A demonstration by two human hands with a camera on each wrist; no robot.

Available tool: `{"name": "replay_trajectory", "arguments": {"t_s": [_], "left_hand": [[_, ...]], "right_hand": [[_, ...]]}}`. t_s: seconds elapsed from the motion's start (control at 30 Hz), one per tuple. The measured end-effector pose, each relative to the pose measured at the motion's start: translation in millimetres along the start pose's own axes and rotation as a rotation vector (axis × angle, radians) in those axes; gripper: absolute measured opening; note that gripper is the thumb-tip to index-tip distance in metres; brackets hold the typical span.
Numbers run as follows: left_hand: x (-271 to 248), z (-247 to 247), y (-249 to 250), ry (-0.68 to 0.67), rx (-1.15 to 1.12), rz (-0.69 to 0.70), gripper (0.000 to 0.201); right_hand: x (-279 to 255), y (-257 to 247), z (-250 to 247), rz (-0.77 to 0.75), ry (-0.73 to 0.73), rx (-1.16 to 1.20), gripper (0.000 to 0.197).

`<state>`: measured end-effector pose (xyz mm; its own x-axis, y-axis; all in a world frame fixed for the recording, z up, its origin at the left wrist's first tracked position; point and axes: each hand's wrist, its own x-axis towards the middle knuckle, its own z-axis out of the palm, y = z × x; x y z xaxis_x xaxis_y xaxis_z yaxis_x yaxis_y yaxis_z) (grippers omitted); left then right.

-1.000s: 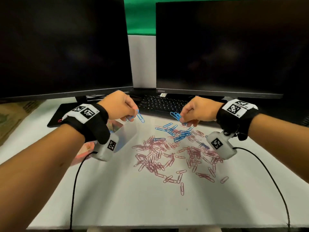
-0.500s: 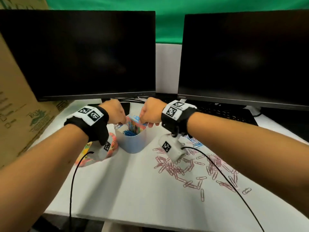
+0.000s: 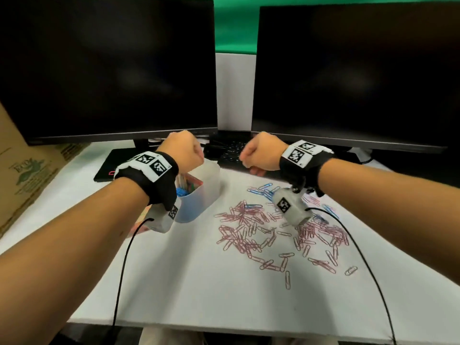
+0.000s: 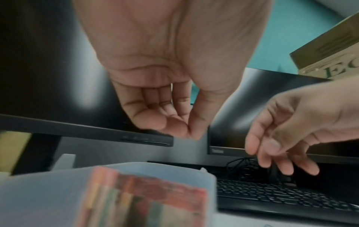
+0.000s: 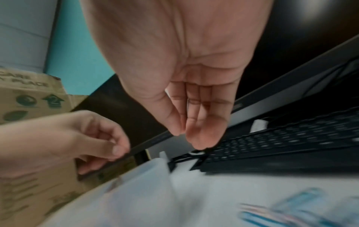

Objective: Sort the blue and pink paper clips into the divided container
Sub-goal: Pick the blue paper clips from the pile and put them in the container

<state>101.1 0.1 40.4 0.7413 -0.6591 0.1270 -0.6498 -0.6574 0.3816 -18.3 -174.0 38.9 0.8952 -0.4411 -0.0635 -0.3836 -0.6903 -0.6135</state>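
A translucent divided container (image 3: 210, 185) stands left of centre, with blue clips (image 3: 183, 192) in its near compartment beside a colourful divider (image 3: 191, 181). My left hand (image 3: 183, 151) hovers over its far rim, fingers curled with the thumb against them (image 4: 189, 130), holding nothing I can see. My right hand (image 3: 261, 151) hangs to the right of the container, fingers relaxed and empty (image 5: 186, 135). On the white table lies a wide pile of pink clips (image 3: 249, 227), with a few blue clips (image 3: 263, 189) at its far edge, partly hidden behind the right wrist camera.
Two dark monitors (image 3: 107, 70) stand behind, with a black keyboard (image 3: 231, 150) under them. A cardboard box (image 3: 29, 175) sits at the left. Camera cables trail from both wrists toward the table's front edge (image 3: 224, 329).
Both hands carried blue clips from the pile to the container. Now the clips are gone from the fingers, and the right hand has drawn back to the right of the container.
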Motion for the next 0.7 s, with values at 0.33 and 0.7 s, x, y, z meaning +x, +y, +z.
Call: {"name": "replay_trajectory", "arguments": {"t_s": [0.33, 0.7], "left_hand": [[26, 90, 68, -0.247, 0.109, 0.204, 0.021], [36, 142, 79, -0.267, 0.401, 0.248, 0.018]], "right_hand": [[-21, 110, -27, 0.154, -0.045, -0.463, 0.023], [-21, 139, -6, 0.037, -0.168, -0.548, 0.026]]}}
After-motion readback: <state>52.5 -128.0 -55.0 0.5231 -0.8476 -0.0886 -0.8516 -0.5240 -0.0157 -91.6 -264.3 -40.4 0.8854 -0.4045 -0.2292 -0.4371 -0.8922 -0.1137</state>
